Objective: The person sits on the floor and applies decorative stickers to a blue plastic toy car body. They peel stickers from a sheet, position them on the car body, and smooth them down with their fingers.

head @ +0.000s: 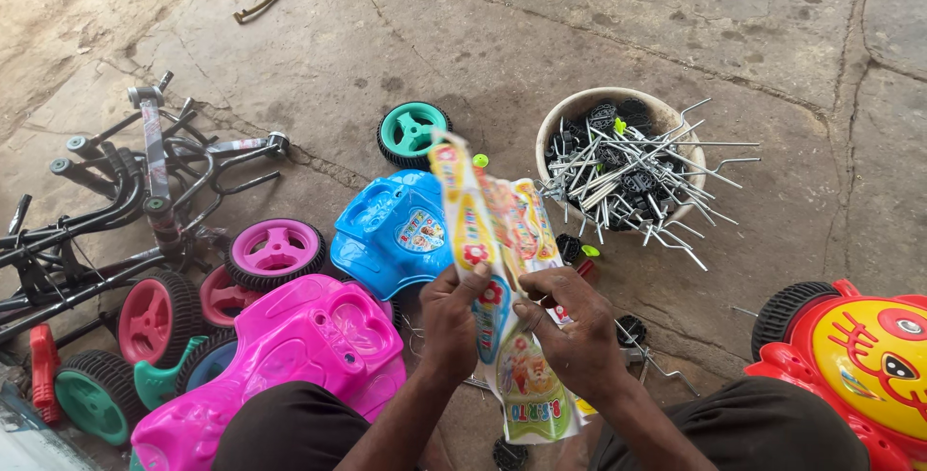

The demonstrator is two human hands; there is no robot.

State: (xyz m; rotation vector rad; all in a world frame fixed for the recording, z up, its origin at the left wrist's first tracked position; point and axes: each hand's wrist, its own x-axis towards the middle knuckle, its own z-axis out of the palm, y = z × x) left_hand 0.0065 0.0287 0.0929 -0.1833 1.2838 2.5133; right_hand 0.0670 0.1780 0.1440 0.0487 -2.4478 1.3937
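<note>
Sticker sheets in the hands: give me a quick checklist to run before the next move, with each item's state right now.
1. Left hand has a grip on the sticker sheets: ok, fingers pinch the sheets near their middle.
2. Right hand also has a grip on them: ok, fingers and thumb meet on the sheets.
3. Sheets clear of the ground: ok, held up in front of the person.
4. A sticker already peeled loose: cannot tell, the fingers cover that spot.
5. Toy bodies within reach: ok, the pink body and blue body lie close to the left hand.
6. Bowl of metal rods upright: ok.
</note>
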